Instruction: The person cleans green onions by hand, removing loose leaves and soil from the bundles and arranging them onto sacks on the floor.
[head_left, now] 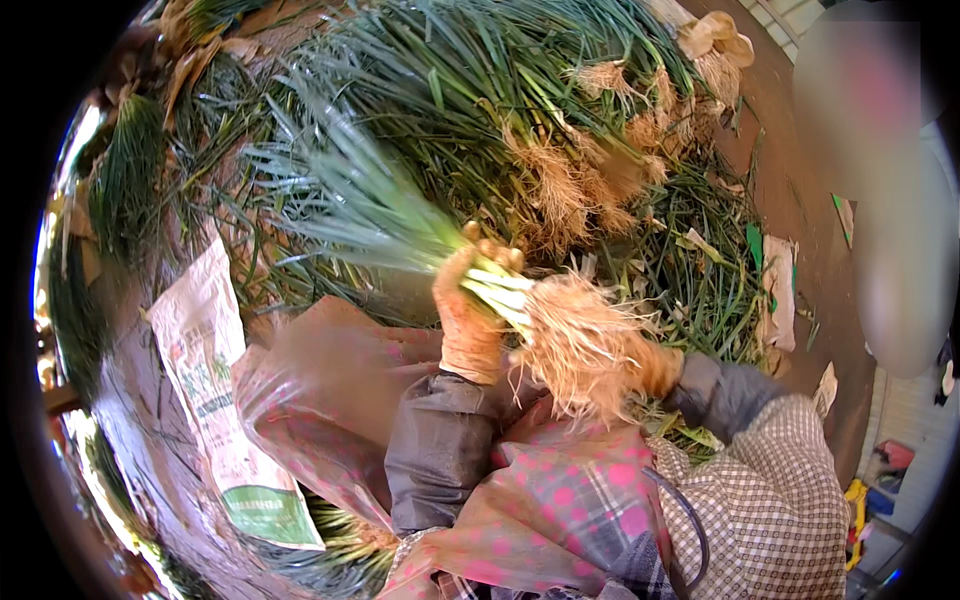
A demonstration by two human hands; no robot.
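Observation:
A bunch of green onions [500,290] is held up in front of me, its pale stems inside the closed fingers of my left hand [470,320], which wears a dirty orange-tan glove. Long green leaves fan out to the upper left of the bunch, and its tangled tan roots [580,340] hang to the right. My right hand [655,368], also gloved, is at the far side of the roots. The root mass hides its fingers, so I cannot see whether they grip anything.
A large heap of green onions [400,90] lies ahead, with loose leaves [700,260] to its right. At the left lies a printed white and green sack [205,370]. A stained pink-dotted plastic apron [570,480] covers my lap. Another onion bunch [340,540] lies beside my legs.

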